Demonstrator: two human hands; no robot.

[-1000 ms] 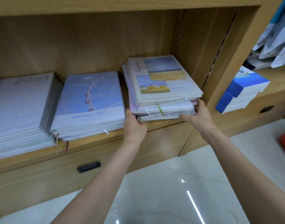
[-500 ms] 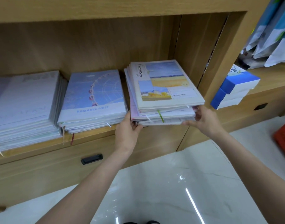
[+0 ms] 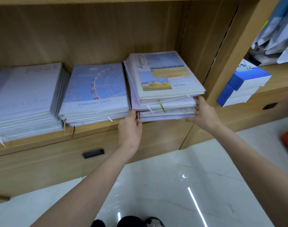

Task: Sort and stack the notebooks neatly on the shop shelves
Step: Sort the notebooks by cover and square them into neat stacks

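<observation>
While both hands: hold the same pile, one at each front corner.
Held pile: an uneven stack of pastel-covered notebooks [image 3: 164,102] at the right end of the light wooden shelf [image 3: 94,133], its front edge jutting past the shelf lip; whether its back still rests on the board cannot be told.
Top of pile: a cream notebook printed with blue sky and yellow field photographs [image 3: 164,74], skewed a little against the books under it.
Left hand [image 3: 130,128]: thumb up against the pile's left front corner, fingers tucked beneath it, gripping.
Right hand [image 3: 203,113]: fingers curled round the pile's right front corner, thumb under the bottom book.
Ribbons: a green bookmark ribbon [image 3: 161,106] and white ones hang from the pile's front edge.
Middle pile: a stack topped by a blue ferris-wheel notebook reading ROMANCE FIRST [image 3: 96,89], just beside the held pile, flat on the shelf.
Left pile: a taller stack of pale lilac notebooks [image 3: 24,99], beside the middle one.
Below: a wooden drawer front with a black recessed handle [image 3: 93,153].
Right bay: three blue-and-white boxes [image 3: 241,84] stacked on a neighbouring shelf, well apart from the hands.
Floor: glossy white marble tiles [image 3: 172,185].
</observation>
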